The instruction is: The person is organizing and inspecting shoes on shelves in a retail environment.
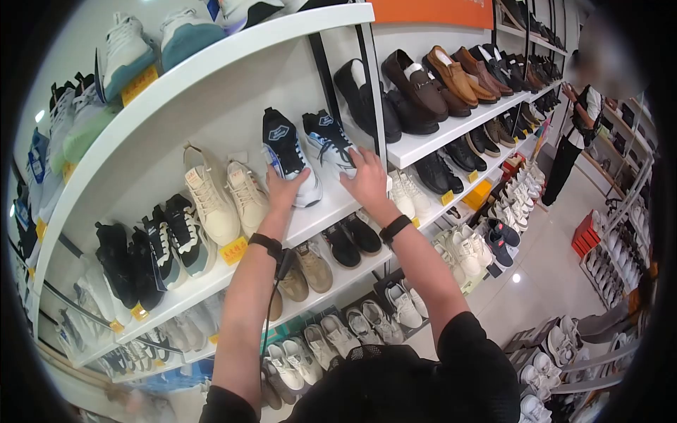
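Observation:
On the white shelf point(324, 217) stands a pair of black, white and blue sneakers, toes toward the front edge. My left hand point(285, 187) is closed round the front part of the left sneaker point(282, 144), thumb on its toe. My right hand point(367, 178) grips the toe of the right sneaker point(326, 135), fingers over its outer side. The two shoes stand close together with a narrow gap between the toes. A dark band circles each wrist. Just left of them is a pair of cream sneakers point(210, 197).
Black and white sneakers point(187, 236) stand farther left, by a yellow tag point(233, 250). A black upright point(370, 84) separates this shelf from leather loafers point(416, 81). Lower shelves hold more shoes. Another person point(580, 120) stands in the aisle at right.

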The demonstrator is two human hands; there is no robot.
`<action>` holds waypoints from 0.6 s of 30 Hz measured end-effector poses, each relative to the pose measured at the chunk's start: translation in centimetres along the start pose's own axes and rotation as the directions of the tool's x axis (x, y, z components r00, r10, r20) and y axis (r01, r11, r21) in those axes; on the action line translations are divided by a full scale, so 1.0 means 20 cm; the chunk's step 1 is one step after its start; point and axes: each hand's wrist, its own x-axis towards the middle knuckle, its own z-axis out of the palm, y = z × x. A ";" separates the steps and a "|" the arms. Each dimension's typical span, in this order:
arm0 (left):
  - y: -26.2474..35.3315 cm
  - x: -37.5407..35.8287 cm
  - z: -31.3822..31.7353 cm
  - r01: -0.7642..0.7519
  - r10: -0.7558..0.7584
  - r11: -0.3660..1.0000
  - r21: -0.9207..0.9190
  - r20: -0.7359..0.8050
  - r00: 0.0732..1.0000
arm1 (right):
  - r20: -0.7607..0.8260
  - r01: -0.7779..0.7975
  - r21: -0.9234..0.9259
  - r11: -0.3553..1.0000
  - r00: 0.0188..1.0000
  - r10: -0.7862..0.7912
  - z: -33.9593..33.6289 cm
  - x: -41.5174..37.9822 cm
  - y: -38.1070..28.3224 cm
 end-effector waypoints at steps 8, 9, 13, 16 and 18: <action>0.12 -0.03 0.05 0.015 -0.001 0.955 -0.298 0.049 0.999 | 0.004 0.061 -0.077 0.995 0.998 -0.061 -0.02 0.04 0.00; 0.12 -0.03 0.06 0.013 -0.008 0.966 -0.260 0.021 1.000 | 0.010 0.058 -0.074 0.996 0.998 -0.057 -0.01 0.03 -0.01; 0.15 -0.05 0.06 0.058 -0.041 0.944 -0.324 0.058 0.997 | -0.046 0.049 -0.102 0.994 0.997 -0.054 0.04 0.02 -0.01; 0.11 -0.02 0.08 0.063 -0.044 0.956 -0.285 0.075 0.996 | -0.125 0.106 -0.087 0.991 0.985 -0.116 0.06 0.02 0.00; 0.06 0.01 0.12 0.051 -0.034 0.958 -0.281 0.064 0.997 | -0.125 0.102 -0.074 0.992 0.986 -0.111 0.06 0.02 0.01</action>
